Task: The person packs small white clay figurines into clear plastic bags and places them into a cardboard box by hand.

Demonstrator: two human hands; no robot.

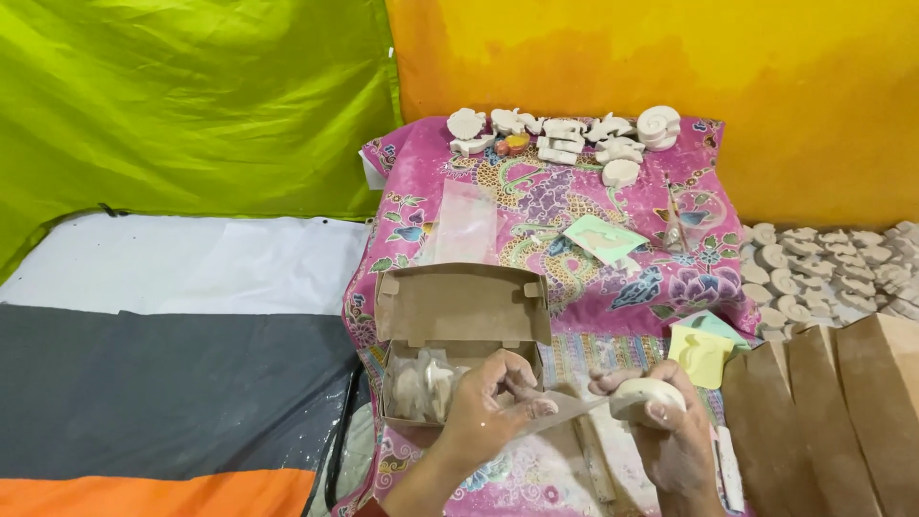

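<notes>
The right hand (670, 421) curls its fingers around a round white plaster piece (643, 394) while the left hand (493, 402) pinches a clear plastic sleeve (565, 410) beside the open brown cardboard box (459, 335) (bagging, I judge), so the sleeve's mouth needs holding apart.

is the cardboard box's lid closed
No, the cardboard box stands open with its lid tipped back, and bagged white pieces show inside it.

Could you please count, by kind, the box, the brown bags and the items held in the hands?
Open cardboard box: 1
Brown paper bags: 3
White clay piece, in right hand: 1
Clear plastic sleeve, in left hand: 1
Total: 6
</notes>
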